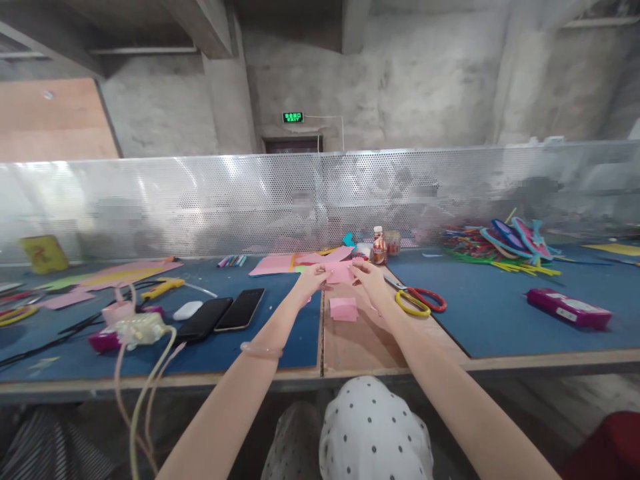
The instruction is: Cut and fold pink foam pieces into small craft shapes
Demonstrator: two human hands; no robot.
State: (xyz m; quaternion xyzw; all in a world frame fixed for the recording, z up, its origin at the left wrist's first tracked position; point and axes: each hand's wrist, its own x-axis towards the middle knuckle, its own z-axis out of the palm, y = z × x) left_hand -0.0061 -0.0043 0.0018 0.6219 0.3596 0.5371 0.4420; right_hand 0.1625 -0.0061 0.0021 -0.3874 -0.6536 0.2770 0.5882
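A small piece of pink paper (339, 272) is stretched between my two hands above the table. My left hand (314, 280) pinches its left edge, and my right hand (367, 277) has the right edge between closed fingers. Just below it on the bare wooden strip lies a small stack of pink paper pieces (343, 309). Right of my right hand rest scissors (420, 301) with one red and one yellow handle loop. Larger pink sheets (274, 265) lie behind my hands.
Two black phones (241, 309) and a yellow glue gun (163, 288) lie left. Behind stand a small bottle (379, 248) and a jar (393, 243). Rightward are a pile of coloured pipe cleaners (470, 241) and a purple box (569, 309). A perforated metal partition (225, 200) borders the table's back.
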